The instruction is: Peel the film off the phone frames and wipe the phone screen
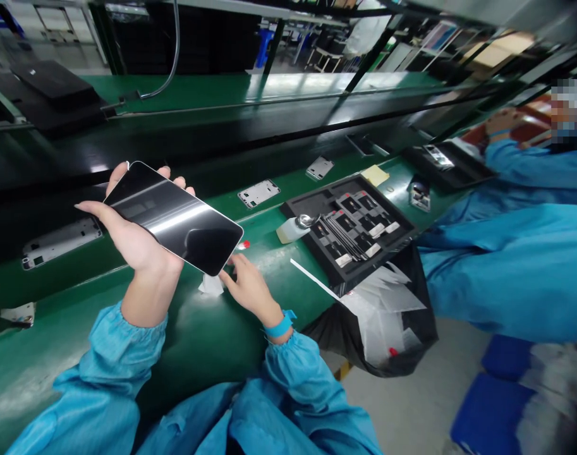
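Observation:
A smartphone with a glossy black front and a thin pale edge (pixel 174 218) is tilted above the green bench. My left hand (pixel 141 243) supports it from underneath, thumb along the near side and fingertips showing past the far edge. At the phone's lower right corner, my right hand (pixel 250 287) has its thumb and fingers closed around the edge; some fingertips are hidden. A blue band circles my right wrist. Just below that corner, a crumpled white wipe (pixel 211 285) lies on the bench.
Right of my hands stand a small bottle with a metal top (pixel 294 229) and a black tray of phone parts (pixel 311 253). A black bag (pixel 335 332) with white sheets hangs at the bench edge. Metal phone frames (pixel 260 193) lie beyond. A co-worker's blue sleeve (pixel 529 167) is at right.

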`<move>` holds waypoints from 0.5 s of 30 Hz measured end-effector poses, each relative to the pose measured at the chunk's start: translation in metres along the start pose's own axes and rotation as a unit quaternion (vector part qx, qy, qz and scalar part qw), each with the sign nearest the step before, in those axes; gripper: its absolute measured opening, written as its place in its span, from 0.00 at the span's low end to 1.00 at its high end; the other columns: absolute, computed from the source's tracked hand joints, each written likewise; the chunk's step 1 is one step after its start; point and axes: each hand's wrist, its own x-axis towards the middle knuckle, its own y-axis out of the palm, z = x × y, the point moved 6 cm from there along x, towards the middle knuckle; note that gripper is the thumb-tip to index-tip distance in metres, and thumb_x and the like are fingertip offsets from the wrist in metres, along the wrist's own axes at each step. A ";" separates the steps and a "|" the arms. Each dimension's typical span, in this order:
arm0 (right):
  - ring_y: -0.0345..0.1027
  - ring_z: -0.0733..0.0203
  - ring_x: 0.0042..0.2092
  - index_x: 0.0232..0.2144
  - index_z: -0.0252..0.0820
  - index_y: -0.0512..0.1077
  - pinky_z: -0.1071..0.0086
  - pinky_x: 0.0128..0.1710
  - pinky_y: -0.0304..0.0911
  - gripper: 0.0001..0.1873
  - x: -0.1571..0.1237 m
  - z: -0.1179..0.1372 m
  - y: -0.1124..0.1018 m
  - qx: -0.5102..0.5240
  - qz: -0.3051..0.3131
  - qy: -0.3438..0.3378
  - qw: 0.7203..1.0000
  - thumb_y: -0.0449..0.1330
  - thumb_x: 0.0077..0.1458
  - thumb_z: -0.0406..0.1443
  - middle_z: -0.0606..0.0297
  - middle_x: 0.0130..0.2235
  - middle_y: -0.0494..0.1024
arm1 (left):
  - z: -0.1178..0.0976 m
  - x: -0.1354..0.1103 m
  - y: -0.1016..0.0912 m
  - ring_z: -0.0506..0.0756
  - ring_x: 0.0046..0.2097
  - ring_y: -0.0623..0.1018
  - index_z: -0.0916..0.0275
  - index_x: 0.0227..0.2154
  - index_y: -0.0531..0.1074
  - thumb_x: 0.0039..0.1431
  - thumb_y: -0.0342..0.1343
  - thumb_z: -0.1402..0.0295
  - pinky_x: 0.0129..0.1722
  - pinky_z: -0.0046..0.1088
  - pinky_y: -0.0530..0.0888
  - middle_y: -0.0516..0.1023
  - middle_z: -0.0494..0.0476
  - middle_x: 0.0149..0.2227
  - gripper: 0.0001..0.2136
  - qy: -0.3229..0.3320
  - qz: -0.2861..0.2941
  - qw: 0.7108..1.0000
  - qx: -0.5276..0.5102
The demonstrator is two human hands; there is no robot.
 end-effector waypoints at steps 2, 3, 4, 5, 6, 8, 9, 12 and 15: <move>0.77 0.48 0.49 0.60 0.38 0.76 0.52 0.55 0.75 0.24 -0.011 -0.017 -0.008 -0.049 0.032 0.031 0.998 0.59 0.74 0.48 0.49 0.52 0.78 | 0.009 0.012 -0.009 0.57 0.34 0.81 0.51 0.49 0.64 0.77 0.24 0.37 0.37 0.34 0.79 0.80 0.55 0.36 0.30 -0.004 -0.002 1.000 0.030; 0.77 0.49 0.49 0.62 0.38 0.75 0.54 0.55 0.76 0.24 -0.017 -0.024 -0.014 -0.050 0.028 0.035 0.998 0.59 0.74 0.47 0.49 0.55 0.78 | 0.016 0.021 -0.016 0.58 0.35 0.82 0.51 0.49 0.65 0.77 0.28 0.36 0.37 0.34 0.80 0.81 0.55 0.37 0.29 -0.008 -0.004 0.999 0.052; 0.78 0.51 0.48 0.62 0.39 0.75 0.56 0.54 0.76 0.23 -0.023 -0.029 -0.023 -0.047 0.014 0.033 0.998 0.58 0.75 0.47 0.49 0.55 0.78 | 0.024 0.033 -0.027 0.59 0.36 0.83 0.51 0.49 0.66 0.75 0.31 0.34 0.37 0.36 0.80 0.82 0.55 0.37 0.29 -0.016 -0.020 0.996 0.083; 0.78 0.53 0.46 0.61 0.39 0.77 0.57 0.53 0.77 0.22 -0.028 -0.034 -0.035 -0.046 -0.009 0.029 0.998 0.57 0.75 0.46 0.50 0.55 0.79 | 0.033 0.047 -0.039 0.59 0.36 0.84 0.51 0.49 0.67 0.75 0.33 0.34 0.37 0.37 0.81 0.83 0.55 0.37 0.29 -0.026 -0.046 0.992 0.119; 0.78 0.54 0.45 0.58 0.39 0.78 0.58 0.51 0.77 0.21 -0.033 -0.040 -0.048 -0.051 -0.036 0.025 0.998 0.56 0.76 0.46 0.52 0.53 0.79 | 0.044 0.063 -0.051 0.59 0.37 0.85 0.52 0.48 0.67 0.76 0.33 0.35 0.40 0.38 0.82 0.83 0.55 0.38 0.29 -0.035 -0.072 0.984 0.157; 0.78 0.53 0.45 0.53 0.39 0.80 0.58 0.52 0.76 0.21 -0.039 -0.056 -0.082 -0.077 -0.096 0.029 0.992 0.53 0.77 0.46 0.53 0.50 0.81 | 0.067 0.095 -0.073 0.56 0.36 0.84 0.55 0.42 0.66 0.78 0.23 0.40 0.40 0.38 0.83 0.81 0.53 0.35 0.31 -0.065 -0.145 0.951 0.264; 0.78 0.52 0.46 0.52 0.39 0.81 0.57 0.54 0.76 0.22 -0.041 -0.066 -0.101 -0.094 -0.126 0.037 0.987 0.52 0.78 0.46 0.52 0.49 0.81 | 0.079 0.110 -0.079 0.56 0.35 0.83 0.56 0.40 0.65 0.79 0.20 0.44 0.40 0.39 0.82 0.78 0.53 0.33 0.32 -0.079 -0.156 0.941 0.290; 0.77 0.47 0.52 0.50 0.38 0.80 0.53 0.58 0.73 0.24 -0.043 -0.101 -0.163 -0.139 -0.201 0.077 0.967 0.48 0.79 0.45 0.47 0.50 0.80 | 0.108 0.140 -0.076 0.55 0.34 0.81 0.61 0.43 0.70 0.81 0.28 0.45 0.40 0.40 0.82 0.77 0.55 0.34 0.31 -0.102 -0.138 0.916 0.363; 0.74 0.43 0.55 0.49 0.35 0.80 0.51 0.61 0.70 0.23 -0.039 -0.137 -0.214 -0.186 -0.244 0.124 0.944 0.49 0.78 0.43 0.44 0.51 0.79 | 0.114 0.147 -0.053 0.56 0.43 0.82 0.65 0.56 0.75 0.77 0.54 0.48 0.44 0.40 0.83 0.80 0.61 0.47 0.23 -0.069 -0.074 0.875 0.473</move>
